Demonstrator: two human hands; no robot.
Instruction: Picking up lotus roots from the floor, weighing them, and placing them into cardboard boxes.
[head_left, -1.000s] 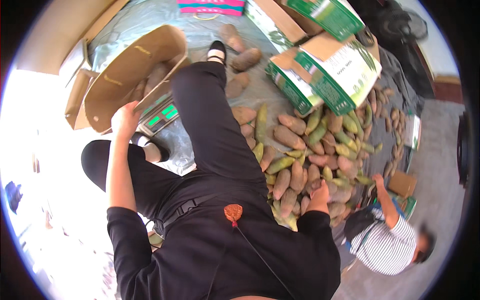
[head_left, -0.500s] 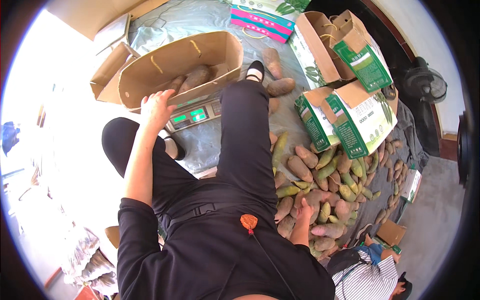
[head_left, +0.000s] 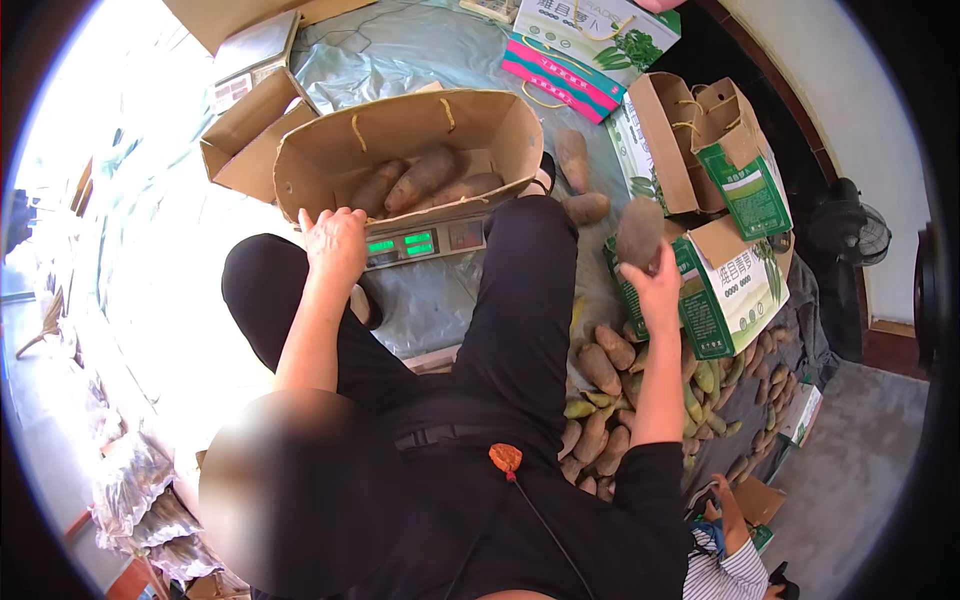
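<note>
My left hand (head_left: pixel 335 247) holds the near rim of an open cardboard box (head_left: pixel 503 128), its fingers hooked over the edge. Inside the box lie several muddy radishes (head_left: pixel 425 178). The box rests on a weighing scale (head_left: pixel 405 247) with a lit green display, its platform hidden underneath. My right hand (head_left: pixel 655 290) is closed around a thick brown radish (head_left: pixel 638 228), raised to the right of my knee. Below that hand spreads a heap of muddy and greenish radishes (head_left: pixel 598 368), partly covered by my forearm.
Two loose radishes (head_left: pixel 572 160) lie right of the box. Green and white cartons (head_left: pixel 745 280) stand at the right, near a black fan (head_left: pixel 850 225). A pink and blue gift box (head_left: pixel 565 75) is at the back. Another person in a striped shirt (head_left: pixel 725 575) is at lower right.
My right hand has risen from the heap, now holding a radish, and moved forward. My left hand stays at the box rim. The view has shifted, showing more of the box's contents.
</note>
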